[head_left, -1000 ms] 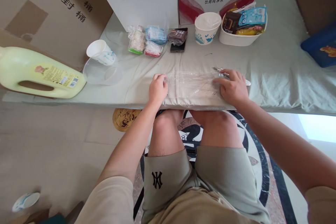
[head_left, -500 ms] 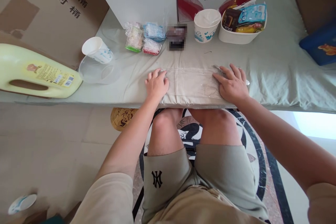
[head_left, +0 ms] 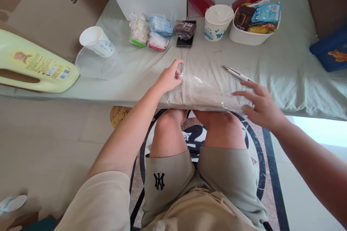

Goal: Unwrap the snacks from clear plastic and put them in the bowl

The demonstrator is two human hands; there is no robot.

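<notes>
A clear plastic bag or sheet point(head_left: 204, 94) lies crumpled along the front edge of the green cloth. My left hand point(head_left: 170, 75) pinches its upper left corner between thumb and fingers, with the index finger stretched out. At the other end, my right hand point(head_left: 261, 104) is open, fingers spread over the plastic's right edge; whether a fingertip touches it I cannot tell. Just above the right hand lies a slim silver utility knife point(head_left: 238, 73), apart from both hands.
Behind are wrapped snacks point(head_left: 159, 32), a phone point(head_left: 184, 42), a paper cup point(head_left: 218, 23) and a white tub point(head_left: 252, 38) of packets. To the left, a second paper cup point(head_left: 97, 41) tilts in a clear bowl point(head_left: 89, 65) beside a yellow jug point(head_left: 51, 75). Cardboard boxes point(head_left: 54, 14) stand behind.
The plastic lay flat under both hands and is now bunched. My left hand has moved right and closed on its corner. My right hand has lifted off rightward, uncovering the utility knife.
</notes>
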